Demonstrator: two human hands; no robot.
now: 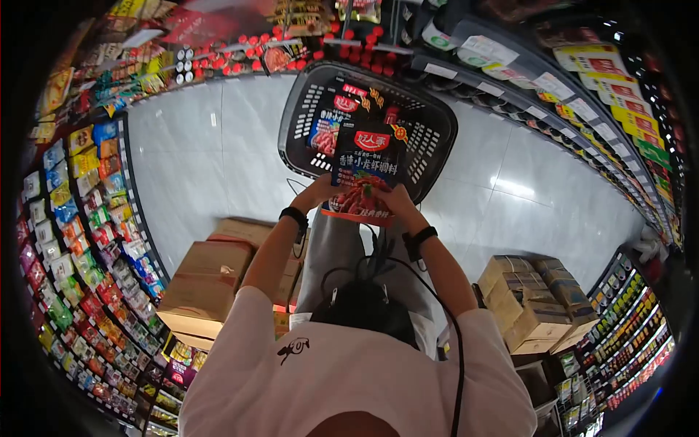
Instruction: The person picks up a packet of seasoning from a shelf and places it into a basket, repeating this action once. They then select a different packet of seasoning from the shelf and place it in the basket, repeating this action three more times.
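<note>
Between my two hands is a black seasoning packet [369, 164] with a red logo and a picture of crayfish, its printed front facing up. My left hand [318, 193] grips its lower left edge, and my right hand [399, 202] grips its lower right edge. The packet is above the near part of a black shopping basket [291, 124] and covers some of it. Inside the basket lie similar black packets [345, 109] with red logos. A small red-topped item [392, 115] shows beside them, partly hidden.
Shelves of colourful packets [87, 218] line the left, and stepped shelves with price labels [557, 87] run along the right. Red-capped bottles [233, 54] stand beyond the basket. Cardboard boxes sit at left [207, 280] and right [535, 302]. A black cable [455, 328] hangs by my right arm.
</note>
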